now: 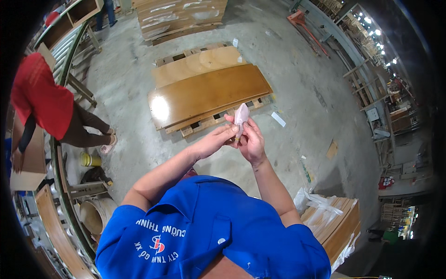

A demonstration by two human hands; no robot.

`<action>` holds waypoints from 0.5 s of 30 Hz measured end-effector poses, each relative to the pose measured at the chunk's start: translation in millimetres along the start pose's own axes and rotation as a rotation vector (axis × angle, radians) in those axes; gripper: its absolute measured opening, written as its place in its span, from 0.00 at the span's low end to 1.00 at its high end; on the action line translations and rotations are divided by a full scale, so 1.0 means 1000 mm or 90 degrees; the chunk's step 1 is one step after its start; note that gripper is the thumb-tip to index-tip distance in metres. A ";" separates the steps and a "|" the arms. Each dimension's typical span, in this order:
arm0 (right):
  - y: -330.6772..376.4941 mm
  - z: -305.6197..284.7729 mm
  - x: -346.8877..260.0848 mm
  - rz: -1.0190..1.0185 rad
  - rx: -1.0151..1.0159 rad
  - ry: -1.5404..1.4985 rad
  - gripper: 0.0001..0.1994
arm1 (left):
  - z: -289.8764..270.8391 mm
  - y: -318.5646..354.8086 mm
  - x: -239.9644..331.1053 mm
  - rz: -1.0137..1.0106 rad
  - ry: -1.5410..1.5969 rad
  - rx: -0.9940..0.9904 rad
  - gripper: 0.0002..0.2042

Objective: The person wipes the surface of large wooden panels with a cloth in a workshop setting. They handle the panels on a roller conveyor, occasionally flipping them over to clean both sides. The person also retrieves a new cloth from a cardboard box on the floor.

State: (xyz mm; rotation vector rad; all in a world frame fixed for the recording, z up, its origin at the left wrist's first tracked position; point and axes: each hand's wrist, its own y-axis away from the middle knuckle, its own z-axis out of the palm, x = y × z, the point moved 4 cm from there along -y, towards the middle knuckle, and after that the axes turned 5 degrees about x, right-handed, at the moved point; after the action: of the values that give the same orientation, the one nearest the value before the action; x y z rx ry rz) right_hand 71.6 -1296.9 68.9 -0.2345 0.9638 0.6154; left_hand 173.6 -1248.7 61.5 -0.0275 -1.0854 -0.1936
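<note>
Glossy varnished wood panel [209, 93]; rough concrete floor [297, 69]; pale bag [241, 117], perhaps thin plastic.

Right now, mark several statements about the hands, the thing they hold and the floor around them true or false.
1. Both hands meet on one small pale pink item. True: the left hand and the right hand pinch it together.
2. The pink item lies on the floor. False: it is held up in the air above the concrete floor.
3. Brown wooden panels lie on a pallet beyond the hands. True.
4. The person in the red top is holding the pink item too. False: that person stands far off to the left, beside the roller conveyor.
5. The right hand's grip is empty. False: its fingers close on the pink item.
</note>
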 end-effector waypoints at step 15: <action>-0.311 -0.075 0.000 0.127 -0.299 -0.019 0.21 | -0.148 -0.241 0.045 0.125 -0.030 0.302 0.16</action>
State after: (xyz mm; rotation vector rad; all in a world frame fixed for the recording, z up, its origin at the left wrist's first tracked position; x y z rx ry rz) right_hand 201.6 -1581.1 2.6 -0.5481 0.8080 1.0259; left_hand 282.1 -1509.5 14.0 0.2868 -1.1449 0.2446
